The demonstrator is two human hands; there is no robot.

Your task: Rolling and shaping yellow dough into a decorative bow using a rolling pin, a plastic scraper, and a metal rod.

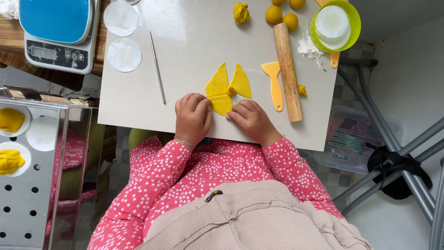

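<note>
At far left, a perforated steel steamer tray [27,203] carries round paper liners: two of them hold shaped lumps of yellow dough [10,159], one liner [41,133] lies bare. Farther back sits a kitchen scale [60,34] with a blue platform. On the pale worktop [138,106] beside it lie two more white paper rounds [124,54] and a thin metal rod [157,67].

Near the front edge of the worktop, the left hand [192,118] lies palm down, its fingers close together and curled onto the left edge of the near piece of flat yellow dough [222,103]. That sheet is cut into wedges that meet at a pinched middle, two fanning away and one pointing toward the person. The right hand [249,119] rests just right of it, fingers narrow and pressed on the same near wedge from the other side; neither hand lifts anything.

Right of the dough lie a yellow plastic scraper [275,85] and, just beside it, a wooden rolling pin [287,71] with a small dough scrap [302,90] against it. At the far edge are a crumpled dough lump [241,12] and several dough balls [274,15]. A green bowl [355,23] at far right holds a stack of white paper liners, with a little flour [307,48] spilled beside it. Below the worktop at right, a clear plastic box [358,139] stands on the floor.
</note>
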